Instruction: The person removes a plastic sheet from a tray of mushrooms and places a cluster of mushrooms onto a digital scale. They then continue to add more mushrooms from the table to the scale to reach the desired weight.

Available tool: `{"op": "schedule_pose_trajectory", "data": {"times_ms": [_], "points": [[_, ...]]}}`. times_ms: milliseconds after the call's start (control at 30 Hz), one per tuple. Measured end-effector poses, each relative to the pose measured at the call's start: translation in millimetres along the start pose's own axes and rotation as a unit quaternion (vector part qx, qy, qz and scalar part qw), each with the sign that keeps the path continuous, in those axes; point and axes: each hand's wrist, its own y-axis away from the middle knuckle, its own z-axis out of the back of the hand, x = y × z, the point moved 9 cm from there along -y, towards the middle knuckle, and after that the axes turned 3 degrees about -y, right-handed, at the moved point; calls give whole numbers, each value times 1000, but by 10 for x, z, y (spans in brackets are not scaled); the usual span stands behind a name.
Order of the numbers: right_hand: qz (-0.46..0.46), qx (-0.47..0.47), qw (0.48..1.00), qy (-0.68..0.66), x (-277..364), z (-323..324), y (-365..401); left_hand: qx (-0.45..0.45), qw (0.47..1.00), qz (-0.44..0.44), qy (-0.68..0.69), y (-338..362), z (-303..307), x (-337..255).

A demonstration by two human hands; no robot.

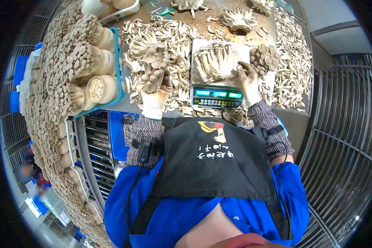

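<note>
- Black apron point(215, 173): upside-down white Chinese characters.
- Scale point(201, 102): three lit displays, digits too small to read.
- Left hand point(156, 97) grips a mushroom cluster point(153, 68) that hides most of its fingers.
- Right hand point(248, 79), fingers curled, beside the mushroom bunch point(214, 62) on the scale; cannot tell whether it pinches anything.

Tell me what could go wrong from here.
The right hand is close beside the mushroom bundle on the scale, so a stray press could skew the weighing, or a nudge might knock mushrooms off. The mushroom cluster held in the left hand could shed pieces into the loose mushrooms around it.
</note>
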Motion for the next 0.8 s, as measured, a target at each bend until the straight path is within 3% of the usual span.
{"op": "schedule_pose_trajectory", "data": {"times_ms": [133,233,300,367,400,433,533,567,667,800], "points": [[-79,16,991,-111,-29,-230,-335,4,999,-3,-34,-222,-894,414],[-117,43,989,-74,79,-325,-472,15,999,39,-15,-373,-1387,865],[-90,58,992,-68,76,-318,-549,56,994,88,25,-542,-1526,1167],[-100,87,991,-26,43,-331,-597,18,997,73,-21,-602,-1588,1327],[-105,95,987,-72,-100,-394,-660,75,991,100,55,-769,-1429,1456],[-106,88,988,-75,-125,-397,-700,6,996,87,15,-818,-1267,1499],[5,88,996,-22,48,-399,-751,32,993,109,11,-970,-1153,1662],[4,82,996,-23,0,-381,-786,25,994,107,-6,-1023,-1048,1671],[-121,177,972,-94,-243,-545,-815,44,993,99,-49,-1059,-1027,1659],[-45,158,983,-84,-185,-536,-816,39,993,85,-69,-1008,-1095,1655]]}}
